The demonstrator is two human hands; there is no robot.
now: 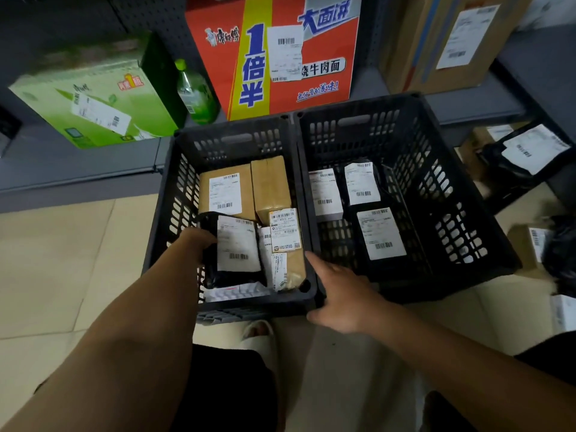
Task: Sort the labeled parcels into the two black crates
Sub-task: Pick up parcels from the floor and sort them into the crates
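Two black crates stand side by side on the floor. The left crate holds brown cardboard boxes and smaller labeled parcels. My left hand reaches into it and grips a black labeled bag parcel by its left edge. The right crate holds black bag parcels with white labels. My right hand rests on the near rim between the two crates, fingers spread, holding nothing.
A grey shelf behind carries a green carton, a green bottle, a red noodle carton and a brown box. More labeled parcels lie on the floor to the right. My foot in a pale slipper is below the left crate.
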